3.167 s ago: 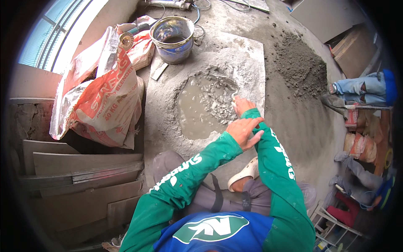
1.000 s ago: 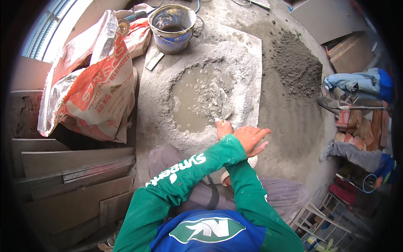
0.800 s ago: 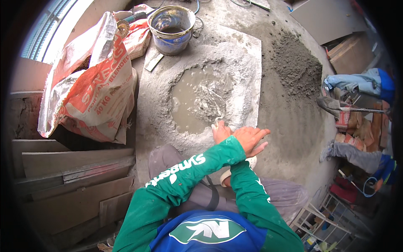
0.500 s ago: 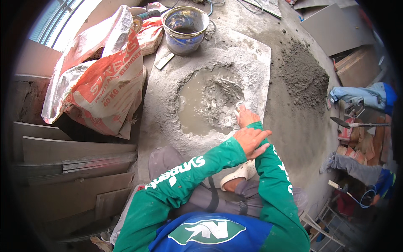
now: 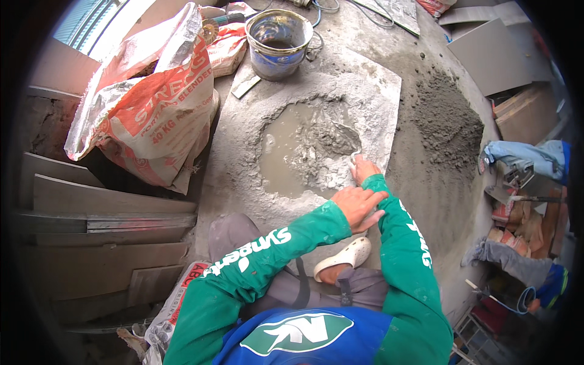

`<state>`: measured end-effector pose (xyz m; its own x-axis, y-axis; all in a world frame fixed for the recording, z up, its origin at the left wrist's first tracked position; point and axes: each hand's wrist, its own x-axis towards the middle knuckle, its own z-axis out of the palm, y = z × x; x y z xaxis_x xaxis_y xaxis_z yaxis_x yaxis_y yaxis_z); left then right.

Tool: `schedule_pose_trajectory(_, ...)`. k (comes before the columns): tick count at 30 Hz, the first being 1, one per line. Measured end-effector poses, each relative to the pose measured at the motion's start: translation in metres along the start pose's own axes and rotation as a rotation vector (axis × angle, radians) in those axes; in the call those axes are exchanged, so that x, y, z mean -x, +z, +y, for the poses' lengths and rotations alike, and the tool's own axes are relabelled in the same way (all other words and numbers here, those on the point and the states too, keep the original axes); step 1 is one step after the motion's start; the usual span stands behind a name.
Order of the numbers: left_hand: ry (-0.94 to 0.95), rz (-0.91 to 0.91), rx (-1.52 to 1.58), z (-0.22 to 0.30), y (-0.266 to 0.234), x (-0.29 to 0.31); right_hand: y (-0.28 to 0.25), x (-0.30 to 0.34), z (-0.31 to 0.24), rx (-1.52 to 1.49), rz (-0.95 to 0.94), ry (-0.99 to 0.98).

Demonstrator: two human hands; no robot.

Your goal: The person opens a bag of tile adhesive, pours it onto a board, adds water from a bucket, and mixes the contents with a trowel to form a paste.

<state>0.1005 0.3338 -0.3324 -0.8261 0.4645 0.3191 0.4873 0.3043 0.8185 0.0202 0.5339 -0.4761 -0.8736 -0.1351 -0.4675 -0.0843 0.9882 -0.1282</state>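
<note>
Grey wet cement mix lies pooled in a ring of pale dry powder on a flat board. My right hand is closed at the pool's right edge, around a small pale end of something smeared with cement; the rest of it is hidden. Beside the hand, the mix is churned into lumps and a curved furrow. My left hand lies across my right sleeve just below the wrist, its fingers stretched out and the thumb apart.
A cement-stained bucket stands beyond the powder. An open cement sack leans at left, above stacked boards. Dark sand is heaped at right. Other people's legs show at the far right.
The view has shifted slightly. My right hand stays at the pool's edge and my left hand remains across the right sleeve. A long tool at far right has moved.
</note>
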Motion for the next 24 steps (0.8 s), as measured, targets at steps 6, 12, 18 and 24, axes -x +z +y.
schedule_pose_trajectory(6,0.092,0.04,-0.015,0.006,0.013,-0.002,0.022,0.115,-0.052,-0.04,0.105,-0.048)
schedule_pose_trajectory(12,0.031,-0.104,0.008,0.012,0.008,0.008,0.021,0.118,-0.082,0.035,0.016,-0.078)
schedule_pose_trajectory(18,0.094,0.046,-0.03,0.011,0.005,0.006,-0.006,0.054,-0.09,0.114,-0.067,-0.009)
schedule_pose_trajectory(24,0.039,0.008,0.004,0.01,-0.004,0.006,0.013,0.116,-0.088,0.086,0.016,-0.016)
